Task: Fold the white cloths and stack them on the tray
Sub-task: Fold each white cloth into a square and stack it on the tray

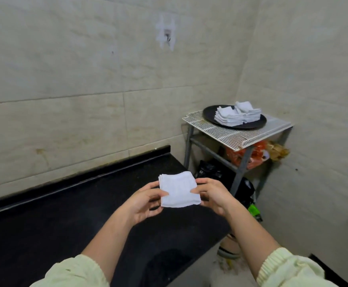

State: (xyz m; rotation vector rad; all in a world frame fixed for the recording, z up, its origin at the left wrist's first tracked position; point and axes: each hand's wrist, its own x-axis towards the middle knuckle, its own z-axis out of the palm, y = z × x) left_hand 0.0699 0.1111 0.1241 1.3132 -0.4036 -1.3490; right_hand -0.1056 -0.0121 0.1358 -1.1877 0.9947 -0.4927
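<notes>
**Folded cloth held between both hands over the dark counter**

The left hand (143, 200) pinches the near left edge of a folded white cloth (179, 189), thumb on top and curled fingers beneath. The right hand (212, 195) grips the right edge the same way, thumb pressed on the upper face. The cloth is a small, layered square stretched flat between the two sets of fingers and held in the air. Directly below the fingers lies a black counter (65, 214) that runs along the tiled wall. Behind the hands, pale ribbed sleeves (289, 268) are pushed up both forearms. Beyond the right fingers, well apart from them, a white wire rack (241, 135) carries a round black tray (209, 114). On it, two stacks of folded cloths (237, 113) stand side by side, touching. Under the rack sit an orange bag (251, 154) and a black bag (210, 170). High above the fingers, a small hook (168, 37) is fixed to the wall.
</notes>
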